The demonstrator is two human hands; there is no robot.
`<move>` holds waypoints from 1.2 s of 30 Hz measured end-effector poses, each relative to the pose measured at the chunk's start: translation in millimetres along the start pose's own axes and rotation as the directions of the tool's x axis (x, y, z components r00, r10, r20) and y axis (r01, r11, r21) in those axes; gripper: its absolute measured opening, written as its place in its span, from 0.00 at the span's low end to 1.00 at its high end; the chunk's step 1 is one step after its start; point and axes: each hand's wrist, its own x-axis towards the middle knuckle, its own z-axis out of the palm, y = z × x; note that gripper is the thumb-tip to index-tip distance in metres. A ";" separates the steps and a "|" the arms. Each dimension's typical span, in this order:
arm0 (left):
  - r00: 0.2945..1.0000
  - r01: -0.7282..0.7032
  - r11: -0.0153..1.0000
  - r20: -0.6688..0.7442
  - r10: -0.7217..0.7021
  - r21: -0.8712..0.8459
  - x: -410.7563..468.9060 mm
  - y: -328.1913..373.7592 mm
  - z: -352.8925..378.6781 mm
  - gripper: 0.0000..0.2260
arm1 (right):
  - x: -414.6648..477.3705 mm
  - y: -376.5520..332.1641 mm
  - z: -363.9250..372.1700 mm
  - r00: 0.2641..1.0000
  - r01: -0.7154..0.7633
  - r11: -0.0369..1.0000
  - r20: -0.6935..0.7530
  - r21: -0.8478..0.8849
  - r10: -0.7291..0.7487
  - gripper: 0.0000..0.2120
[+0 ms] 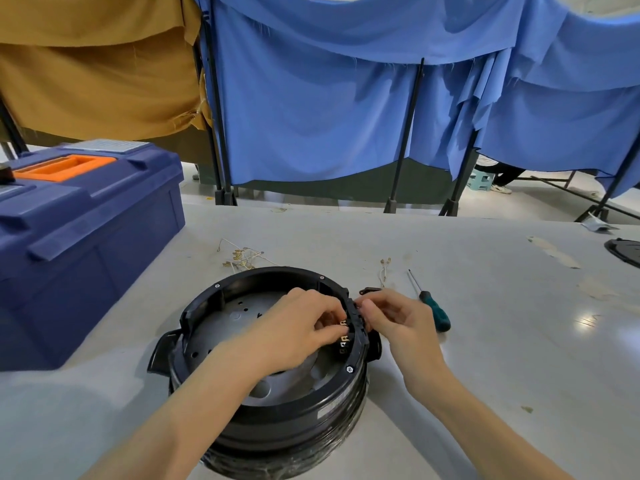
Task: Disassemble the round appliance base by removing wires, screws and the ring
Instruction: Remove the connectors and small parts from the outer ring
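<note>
The round black appliance base stands on the table in front of me, with a grey metal plate inside its black ring. A terminal block with brass tabs sits on the ring's right inner side. My left hand reaches inside the base and its curled fingers pinch at the brass tabs. My right hand is outside the ring and grips the ring's right edge at the block. Loose wires lie behind the base, and a shorter wire lies at the back right.
A green-handled screwdriver lies just right of my right hand. A small black part lies beside the ring. A blue toolbox with an orange handle stands at the left. A dark round object is at the right edge. Blue and brown curtains hang behind.
</note>
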 end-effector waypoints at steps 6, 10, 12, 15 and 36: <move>1.000 -0.017 0.995 0.006 0.016 0.095 -2.1 3.8 4.6 0.07 | -6.5 2.0 7.3 0.998 0.027 0.999 -0.051 0.040 -0.025 0.10; 0.999 -0.034 0.996 -0.007 0.035 0.086 -3.0 4.7 6.3 0.07 | -7.6 3.0 11.0 0.996 0.037 0.997 -0.082 0.060 -0.032 0.12; 0.999 -0.033 0.997 -0.010 0.034 0.075 -2.0 3.4 5.7 0.07 | -8.7 2.3 11.5 0.997 0.031 0.997 -0.079 0.070 -0.025 0.13; 0.999 -0.036 0.998 -0.032 0.038 0.055 -1.7 2.7 6.5 0.06 | -10.6 1.2 11.8 0.996 0.026 0.997 -0.085 0.073 -0.020 0.15; 0.997 -0.015 0.999 -0.072 0.011 -0.047 0.9 -2.4 11.7 0.03 | -13.3 2.4 8.1 0.995 0.093 0.995 -0.047 0.041 -0.091 0.13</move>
